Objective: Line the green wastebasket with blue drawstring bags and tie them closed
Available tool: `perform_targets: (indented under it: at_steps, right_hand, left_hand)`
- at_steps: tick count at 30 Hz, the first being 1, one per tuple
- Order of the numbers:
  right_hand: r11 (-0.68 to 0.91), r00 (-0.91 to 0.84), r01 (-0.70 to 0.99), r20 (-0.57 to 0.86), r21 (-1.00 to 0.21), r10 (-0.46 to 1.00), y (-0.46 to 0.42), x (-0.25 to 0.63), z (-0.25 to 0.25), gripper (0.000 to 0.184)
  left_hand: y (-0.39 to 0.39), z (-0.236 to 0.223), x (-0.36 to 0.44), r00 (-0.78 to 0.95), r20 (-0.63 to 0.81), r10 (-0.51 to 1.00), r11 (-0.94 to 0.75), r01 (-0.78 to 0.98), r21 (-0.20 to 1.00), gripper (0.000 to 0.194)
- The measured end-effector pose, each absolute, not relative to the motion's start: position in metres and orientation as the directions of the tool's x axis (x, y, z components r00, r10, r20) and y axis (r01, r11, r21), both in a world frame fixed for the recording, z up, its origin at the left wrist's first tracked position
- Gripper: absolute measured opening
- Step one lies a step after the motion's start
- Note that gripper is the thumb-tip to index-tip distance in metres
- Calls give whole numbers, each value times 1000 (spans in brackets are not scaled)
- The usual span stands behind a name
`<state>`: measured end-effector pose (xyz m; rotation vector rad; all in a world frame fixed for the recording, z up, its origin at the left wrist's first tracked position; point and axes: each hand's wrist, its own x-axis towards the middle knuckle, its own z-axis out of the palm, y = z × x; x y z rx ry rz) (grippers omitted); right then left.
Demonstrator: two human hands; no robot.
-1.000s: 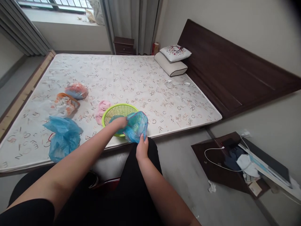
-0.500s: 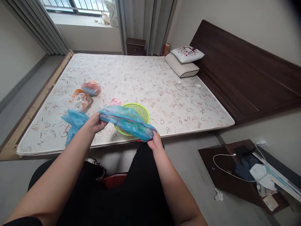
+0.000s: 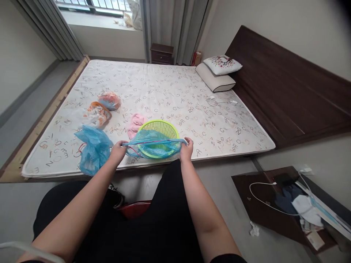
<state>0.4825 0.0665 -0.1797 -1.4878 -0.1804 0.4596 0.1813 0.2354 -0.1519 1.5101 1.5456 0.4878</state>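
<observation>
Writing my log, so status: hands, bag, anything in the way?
Left hand, right hand gripping blue bag, stretched between them. Bag overlaps green basket in view. Nothing seen blocking either hand; second blue bag lies by left hand.

Left grip [image 3: 117,153] has been drawn away from right grip [image 3: 187,150] | red-edged blue bag [image 3: 155,147], bunched and then slanted, has been pulled level between both grips | pink cloth [image 3: 136,123] beyond left grip more fully uncovered

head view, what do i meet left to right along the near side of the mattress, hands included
Crumpled sky-blue plastic bag → left hand → translucent blue plastic bag stretched between the hands → right hand
</observation>
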Motion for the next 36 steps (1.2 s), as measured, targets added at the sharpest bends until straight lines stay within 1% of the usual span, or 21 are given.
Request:
perform_targets:
  at_steps: [3,4,6,9,11,14,17,20,23,26,29,31,33,36]
  right_hand:
    - [118,834,-203,-109,-972,541,70,487,-179,53]
    - [137,800,-227,-104,-964,591,70,485,-178,53]
    - [119,747,-255,-118,-959,654,69,477,-174,50]
    - [46,743,-210,-129,-977,656,63,463,-164,43]
    - [5,759,-168,-126,-986,639,60,454,-157,40]
    - [-70,758,-103,-124,-992,640,56,443,-148,42]
    - [-143,706,-19,-115,-989,699,55,430,-141,40]
    - [-201,628,49,-126,-978,768,62,411,-133,32]
    - [-236,625,27,-168,-971,762,75,389,-127,30]
    - [-300,626,57,-200,-952,754,88,366,-123,26]
    - [-354,617,198,-164,-914,769,99,348,-117,23]
    - [-365,586,310,-126,-878,800,108,338,-111,25]
    - [-389,547,414,-117,-823,829,119,330,-105,28]
    - [-432,497,528,-146,-731,855,141,319,-96,34]
  left_hand:
    - [238,-151,186,177,-177,968,47,567,823,47]
    - [238,-149,188,205,-158,966,24,537,843,51]
    - [238,-143,191,255,-151,955,8,489,872,60]
    - [238,-134,194,278,-194,941,32,495,868,67]
    - [237,-130,189,272,-199,941,25,532,846,65]
    - [233,-126,174,264,-170,949,-14,576,818,51]
    - [223,-124,152,245,-135,960,-47,617,785,39]
    - [214,-124,131,205,-94,974,-54,615,787,39]
    - [211,-130,112,136,-80,987,-17,592,806,43]
    - [215,-144,92,130,-122,984,30,557,830,43]
    - [223,-157,71,250,-285,925,138,480,866,41]
    - [229,-162,57,342,-413,844,239,450,860,40]
    - [235,-165,46,419,-500,758,314,437,843,39]
    - [244,-165,37,474,-529,704,357,407,841,38]
